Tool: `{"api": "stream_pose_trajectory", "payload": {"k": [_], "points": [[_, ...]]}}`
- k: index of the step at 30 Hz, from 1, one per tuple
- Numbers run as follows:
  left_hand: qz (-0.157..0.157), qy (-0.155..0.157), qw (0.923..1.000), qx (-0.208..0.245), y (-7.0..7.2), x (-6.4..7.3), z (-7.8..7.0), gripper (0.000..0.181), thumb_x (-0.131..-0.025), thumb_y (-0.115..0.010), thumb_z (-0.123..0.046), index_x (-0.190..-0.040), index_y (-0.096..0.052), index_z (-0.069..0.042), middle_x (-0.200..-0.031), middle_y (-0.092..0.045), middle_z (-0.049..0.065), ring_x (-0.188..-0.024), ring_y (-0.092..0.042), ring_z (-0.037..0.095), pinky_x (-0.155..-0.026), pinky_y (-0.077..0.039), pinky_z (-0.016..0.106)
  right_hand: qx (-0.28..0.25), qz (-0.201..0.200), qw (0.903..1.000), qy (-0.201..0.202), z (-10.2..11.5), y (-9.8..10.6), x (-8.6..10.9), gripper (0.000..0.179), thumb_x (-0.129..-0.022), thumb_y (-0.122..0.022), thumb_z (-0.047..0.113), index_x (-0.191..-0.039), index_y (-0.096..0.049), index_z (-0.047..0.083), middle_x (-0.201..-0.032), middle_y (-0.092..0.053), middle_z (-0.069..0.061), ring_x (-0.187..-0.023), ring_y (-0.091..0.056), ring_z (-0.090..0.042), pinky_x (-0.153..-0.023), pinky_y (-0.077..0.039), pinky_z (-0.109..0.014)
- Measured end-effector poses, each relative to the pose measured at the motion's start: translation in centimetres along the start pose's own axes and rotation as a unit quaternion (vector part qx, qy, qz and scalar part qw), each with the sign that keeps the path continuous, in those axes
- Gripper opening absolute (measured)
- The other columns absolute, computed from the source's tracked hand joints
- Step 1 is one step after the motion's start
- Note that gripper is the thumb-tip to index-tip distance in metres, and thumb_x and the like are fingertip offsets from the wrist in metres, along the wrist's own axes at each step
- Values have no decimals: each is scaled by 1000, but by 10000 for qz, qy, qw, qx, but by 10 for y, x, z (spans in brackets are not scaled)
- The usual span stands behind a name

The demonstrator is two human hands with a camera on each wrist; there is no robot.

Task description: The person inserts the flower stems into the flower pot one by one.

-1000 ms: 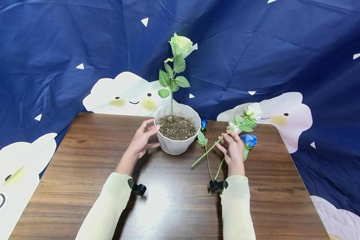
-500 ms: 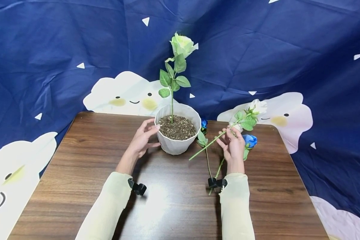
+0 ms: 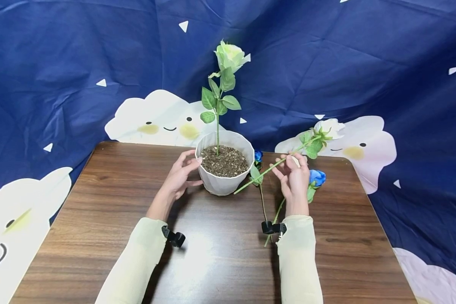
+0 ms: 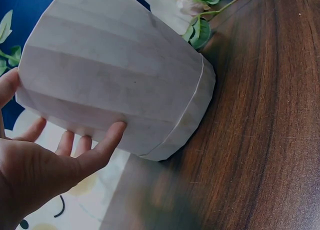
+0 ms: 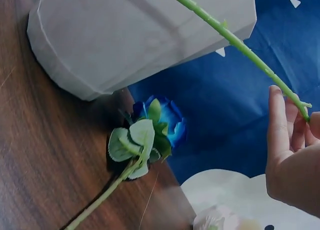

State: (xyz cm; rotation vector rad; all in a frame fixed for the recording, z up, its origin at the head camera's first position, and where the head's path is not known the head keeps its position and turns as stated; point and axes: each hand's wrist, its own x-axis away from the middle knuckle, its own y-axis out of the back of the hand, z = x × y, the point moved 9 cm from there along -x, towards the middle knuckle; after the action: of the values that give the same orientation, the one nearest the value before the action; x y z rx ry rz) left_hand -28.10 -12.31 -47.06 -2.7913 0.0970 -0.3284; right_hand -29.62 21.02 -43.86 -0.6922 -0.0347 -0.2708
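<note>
A white flowerpot (image 3: 222, 185) with brown soil (image 3: 228, 164) stands near the table's back edge. A pale green-white rose (image 3: 231, 57) rises upright from the soil's left part. My left hand (image 3: 176, 177) holds the pot's left side, thumb at the rim and fingers spread along the wall (image 4: 110, 80). To the pot's right, my right hand (image 3: 298, 181) pinches the green stem of a white rose (image 3: 329, 128). This rose slants, bloom up to the right; its bare stem end (image 5: 215, 25) is in front of the pot's lower right side.
On the wooden table (image 3: 228, 270), a blue rose (image 3: 317, 177) lies right of my right hand. Another blue rose (image 5: 170, 122) lies beside the pot. A further white rose (image 5: 217, 220) is partly hidden. Behind hangs a blue cloth (image 3: 327, 63) with clouds.
My right hand has moved slightly up and left with the white rose. The stem end has shifted left toward the pot, and the bloom has moved up and right. My left hand stays put.
</note>
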Motion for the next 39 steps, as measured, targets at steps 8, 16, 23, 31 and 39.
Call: {"api": "stream_pose_trajectory", "payload": {"k": [8, 16, 23, 31, 39], "points": [[29, -30, 10000, 7, 0, 2, 1, 55, -100, -64, -22, -150, -40, -14, -132, -44, 13, -128, -45, 32, -92, -55, 62, -273, 289, 9991, 173, 4, -16, 2, 5, -104, -53, 5, -109, -55, 6, -87, -66, -8, -80, -65, -22, -77, -64, -43], [14, -47, 10000, 20, 1, 1, 1, 56, -100, -65, -22, -149, -40, -14, -131, -44, 12, -124, -46, 28, -91, -56, 62, -537, 388, 9973, 321, 13, -31, 1, 5, -103, -55, 5, -108, -54, 4, -85, -66, -8, -79, -66, -22, -76, -64, -45], [13, -20, 10000, 34, 0, 2, -1, 55, -100, -64, -21, -149, -39, -13, -130, -44, 12, -124, -46, 28, -92, -55, 62, -943, 463, 9941, 269, 23, -40, 2, 12, -104, -51, 4, -115, -49, 1, -90, -63, -11, -79, -65, -23, -72, -64, -41], [4, -13, 10000, 38, 0, 2, -2, 55, -100, -65, -22, -149, -40, -13, -130, -44, 12, -124, -46, 29, -92, -55, 62, -978, 327, 9925, 651, 32, -46, -2, 8, -103, -53, 4, -111, -52, 2, -92, -62, -11, -81, -64, -24, -72, -64, -41], [-15, 10, 10000, 34, -1, 0, -1, 54, -100, -64, -21, -148, -40, -14, -132, -44, 13, -126, -46, 30, -92, -56, 62, -678, 327, 9932, 887, 35, -61, -5, 8, -105, -49, 2, -109, -56, 4, -96, -61, -13, -83, -63, -25, -82, -63, -48]]}}
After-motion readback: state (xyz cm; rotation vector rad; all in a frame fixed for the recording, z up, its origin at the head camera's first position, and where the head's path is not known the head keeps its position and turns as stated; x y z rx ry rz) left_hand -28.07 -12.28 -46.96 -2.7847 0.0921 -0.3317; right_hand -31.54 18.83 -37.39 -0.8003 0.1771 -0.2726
